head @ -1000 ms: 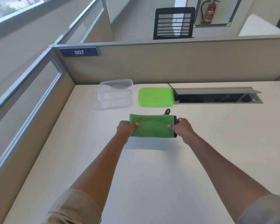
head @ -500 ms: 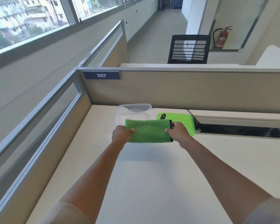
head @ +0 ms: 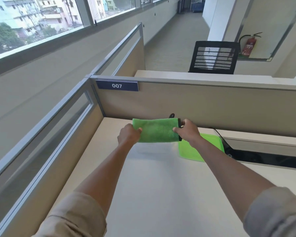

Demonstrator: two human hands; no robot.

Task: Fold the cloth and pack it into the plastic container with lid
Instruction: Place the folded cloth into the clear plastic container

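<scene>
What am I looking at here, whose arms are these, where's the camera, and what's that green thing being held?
There is no machine here. The camera sits on a person's head and looks forward and down, so the two arms reaching out from the bottom are that person's own. The left hand and the right hand each pinch one end of a folded green cloth, holding it up off the white desk. A small black loop shows at the cloth's far right corner. On the desk, partly hidden under the right arm, lies a flat green lid. The clear container cannot be made out in this picture; it may be behind the cloth. Behind the desk is a partition with a sign reading 007, and beyond it an office chair.
</scene>
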